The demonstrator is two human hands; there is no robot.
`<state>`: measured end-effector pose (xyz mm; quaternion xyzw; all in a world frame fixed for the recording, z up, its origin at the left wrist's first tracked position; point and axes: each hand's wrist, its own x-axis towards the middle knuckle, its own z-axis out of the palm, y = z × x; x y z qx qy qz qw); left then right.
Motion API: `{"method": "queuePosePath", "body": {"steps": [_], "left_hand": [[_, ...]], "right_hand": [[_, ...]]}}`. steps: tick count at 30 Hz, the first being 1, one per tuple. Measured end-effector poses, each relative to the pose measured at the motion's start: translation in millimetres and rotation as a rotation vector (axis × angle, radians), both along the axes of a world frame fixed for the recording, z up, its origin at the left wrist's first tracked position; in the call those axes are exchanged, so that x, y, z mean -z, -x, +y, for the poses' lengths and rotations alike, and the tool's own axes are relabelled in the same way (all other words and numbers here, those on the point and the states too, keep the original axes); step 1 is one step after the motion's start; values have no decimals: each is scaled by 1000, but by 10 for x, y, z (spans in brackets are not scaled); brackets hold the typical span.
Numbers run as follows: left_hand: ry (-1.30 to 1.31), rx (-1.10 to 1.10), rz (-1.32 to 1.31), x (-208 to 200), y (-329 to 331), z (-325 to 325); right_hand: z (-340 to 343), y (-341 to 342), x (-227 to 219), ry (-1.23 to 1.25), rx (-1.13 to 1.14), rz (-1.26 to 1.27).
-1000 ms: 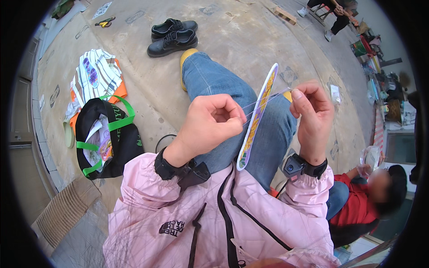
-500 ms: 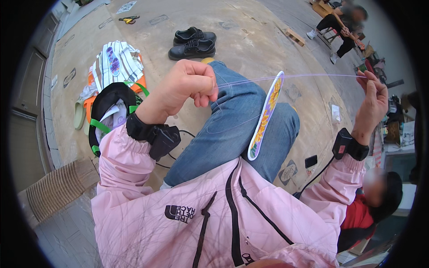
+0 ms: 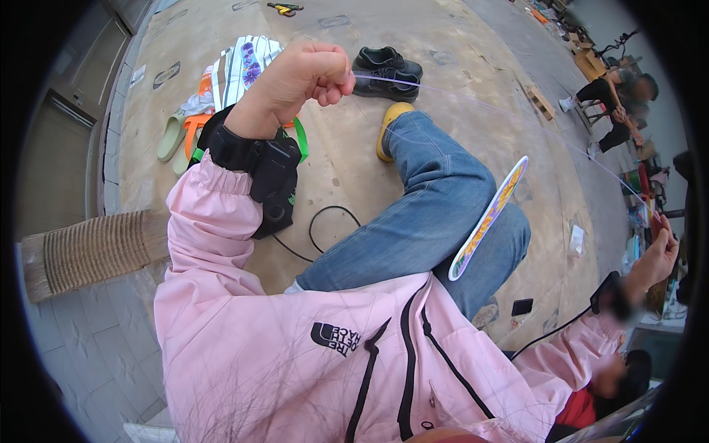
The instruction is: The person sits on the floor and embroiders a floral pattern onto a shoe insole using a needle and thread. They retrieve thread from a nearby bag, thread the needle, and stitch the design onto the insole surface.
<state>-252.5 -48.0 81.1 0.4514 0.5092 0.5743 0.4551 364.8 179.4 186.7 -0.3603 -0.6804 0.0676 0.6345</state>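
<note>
Two hands pull one pale thread (image 3: 517,118) taut: the left hand (image 3: 303,74), fist closed with fingertips pinching the thread's end, is raised high over the floor; the right hand (image 3: 657,255), fingers curled on the other end, is flung far out to the side. Between them a patterned insole (image 3: 487,218) rests upright against the jeans-clad knee (image 3: 443,192). Compared with half a second ago, the arms are spread wider.
</note>
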Motion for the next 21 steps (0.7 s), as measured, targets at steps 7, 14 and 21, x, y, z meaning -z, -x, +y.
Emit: {"method": "queuePosePath", "body": {"steps": [7, 14, 21], "left_hand": [[10, -122, -37, 157, 250, -50], [46, -98, -100, 258, 275, -30], [251, -93, 129, 650, -81, 271]], "right_hand": [[-36, -67, 79, 54, 93, -22], [-12, -90, 170, 16, 93, -87], [0, -363, -119, 465, -399, 505]]}}
